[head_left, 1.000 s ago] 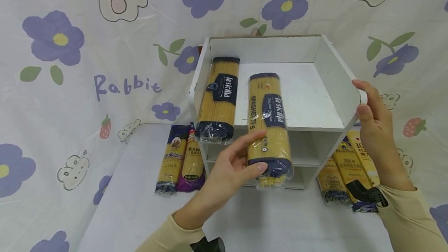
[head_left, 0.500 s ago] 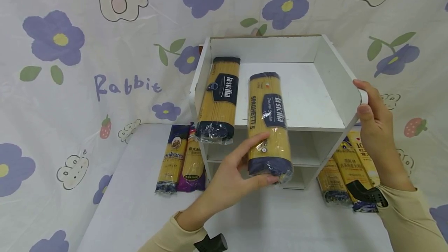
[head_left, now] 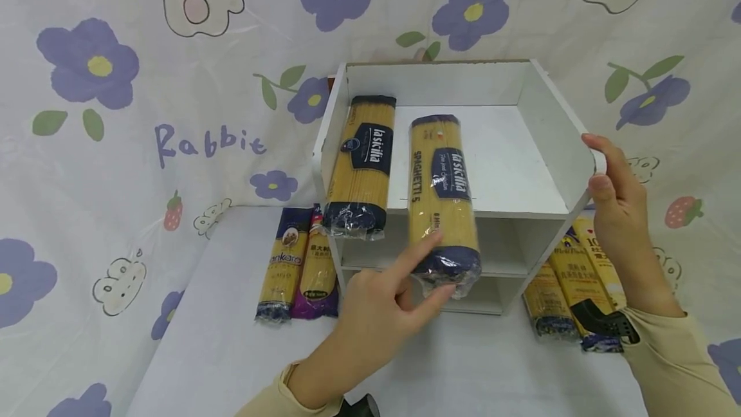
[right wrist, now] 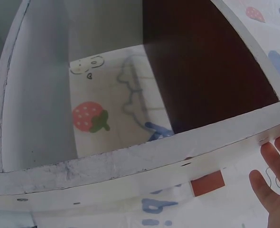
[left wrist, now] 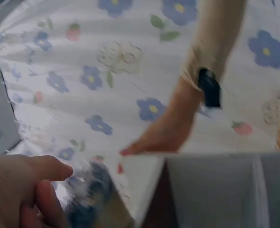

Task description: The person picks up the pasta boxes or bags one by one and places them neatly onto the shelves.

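Note:
A clear-wrapped spaghetti pack (head_left: pixel 442 204) with navy ends lies tilted over the top tier of a white shelf unit (head_left: pixel 503 159), its near end sticking out past the front edge. My left hand (head_left: pixel 376 314) holds that near end, index finger along the lower left face and thumb at the crinkled tip; other fingers are partly hidden beneath. In the left wrist view the pack's end (left wrist: pixel 90 194) shows beside the fingers. My right hand (head_left: pixel 622 211) grips the front edge of the unit's right side panel. A second spaghetti pack (head_left: pixel 361 159) lies against the left wall.
Two pasta packs, one navy-topped (head_left: pixel 283 262) and one purple-ended (head_left: pixel 318 269), lean left of the unit on the white table (head_left: pixel 220 340). Several yellow packs (head_left: pixel 579 269) stand at its right. A flower-print cloth (head_left: pixel 202 82) hangs behind.
The held spaghetti pack has slid slightly up and back onto the top tier. My left hand has followed, its thumb now at the pack's near tip. My right hand stays put.

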A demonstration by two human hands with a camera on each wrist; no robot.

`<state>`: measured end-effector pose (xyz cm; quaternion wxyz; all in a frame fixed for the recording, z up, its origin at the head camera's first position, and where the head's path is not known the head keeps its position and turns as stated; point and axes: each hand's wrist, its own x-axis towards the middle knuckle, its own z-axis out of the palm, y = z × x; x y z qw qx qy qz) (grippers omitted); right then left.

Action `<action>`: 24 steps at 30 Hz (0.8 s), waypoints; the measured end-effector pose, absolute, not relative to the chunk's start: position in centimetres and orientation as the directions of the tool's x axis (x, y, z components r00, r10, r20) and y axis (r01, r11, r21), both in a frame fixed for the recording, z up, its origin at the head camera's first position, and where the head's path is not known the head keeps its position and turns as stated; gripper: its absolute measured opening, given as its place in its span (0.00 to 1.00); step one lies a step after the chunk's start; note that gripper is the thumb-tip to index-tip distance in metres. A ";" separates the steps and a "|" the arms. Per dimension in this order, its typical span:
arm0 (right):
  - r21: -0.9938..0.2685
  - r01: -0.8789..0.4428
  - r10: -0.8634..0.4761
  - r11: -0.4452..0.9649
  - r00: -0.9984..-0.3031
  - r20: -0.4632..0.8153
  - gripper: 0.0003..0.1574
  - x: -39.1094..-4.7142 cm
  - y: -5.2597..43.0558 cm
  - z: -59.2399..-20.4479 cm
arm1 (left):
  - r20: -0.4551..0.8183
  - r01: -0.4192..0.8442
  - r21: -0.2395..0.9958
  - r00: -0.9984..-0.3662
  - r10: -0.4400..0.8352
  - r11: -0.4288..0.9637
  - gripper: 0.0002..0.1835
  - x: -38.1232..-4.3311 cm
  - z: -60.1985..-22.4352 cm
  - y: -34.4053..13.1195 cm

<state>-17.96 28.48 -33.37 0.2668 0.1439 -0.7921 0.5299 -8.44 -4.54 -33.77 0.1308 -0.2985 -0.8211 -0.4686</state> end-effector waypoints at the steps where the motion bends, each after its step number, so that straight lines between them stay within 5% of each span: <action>1: -0.761 -0.512 0.058 0.398 -0.814 0.578 0.31 -18.0 28.5 -33.4 | 0.488 0.626 0.703 -0.770 0.412 0.337 0.28 -8.0 -33.6 -4.8; 5: -0.771 -0.508 0.084 0.384 -0.812 0.577 0.32 -18.1 28.6 -33.6 | 0.369 0.435 0.899 -0.680 0.633 -0.056 0.19 -7.3 -32.9 -5.5; 8: -0.783 -0.499 0.091 0.370 -0.820 0.565 0.34 -18.2 28.7 -33.7 | 0.309 0.225 0.951 -0.622 0.719 -0.214 0.20 -7.6 -32.8 -5.5; 24: -0.776 -0.490 0.054 0.398 -0.832 0.553 0.30 -18.0 28.5 -33.4 | 0.317 0.214 0.948 -0.689 0.651 -0.235 0.20 -9.6 -33.4 -4.4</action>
